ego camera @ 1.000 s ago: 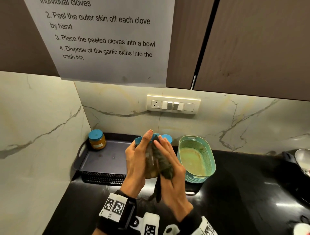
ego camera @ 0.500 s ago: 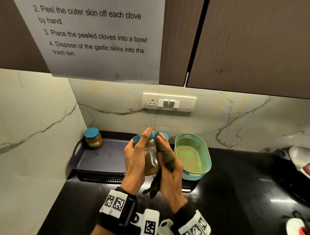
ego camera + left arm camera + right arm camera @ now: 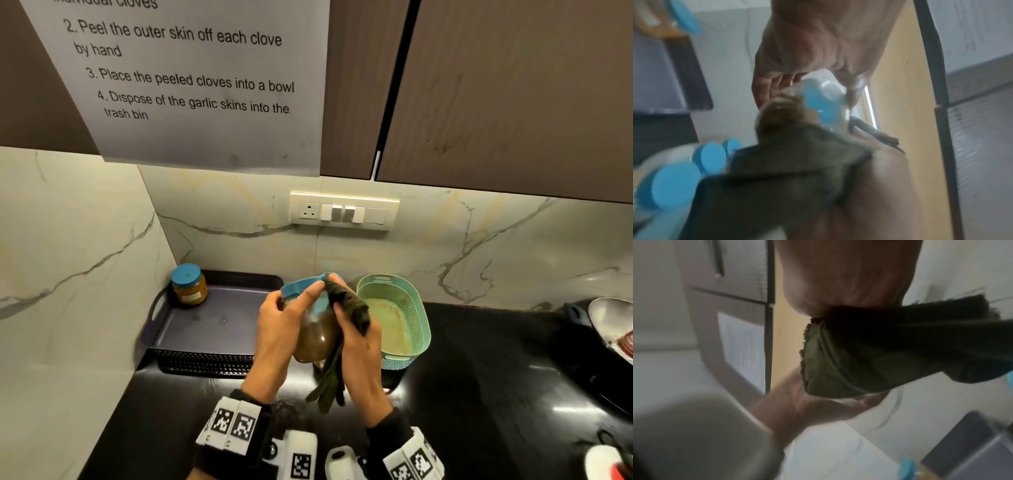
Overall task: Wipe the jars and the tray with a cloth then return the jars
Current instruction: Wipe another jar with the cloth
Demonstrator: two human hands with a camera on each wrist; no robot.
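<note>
My left hand [image 3: 284,322] grips a glass jar [image 3: 317,334] with a blue lid [image 3: 301,286] and brown contents, held tilted above the counter. My right hand [image 3: 356,329] holds a dark green cloth [image 3: 352,305] bunched against the jar's right side and lid; a tail of cloth [image 3: 329,383] hangs below. In the left wrist view the jar lid [image 3: 820,102] and cloth [image 3: 789,175] sit between both hands. The cloth [image 3: 869,356] fills the right wrist view. A second blue-lidded jar [image 3: 189,285] stands at the back left corner of the dark grey tray [image 3: 212,325].
A teal perforated basket [image 3: 397,315] sits right of the hands on the black counter [image 3: 479,377]. A pan [image 3: 613,325] lies at the far right edge. Marble walls close off the left and back. More blue-lidded jars [image 3: 674,183] show blurred in the left wrist view.
The right hand has slid the cloth up the jar's side to the lid. The left hand has tilted the jar further, lid away from me.
</note>
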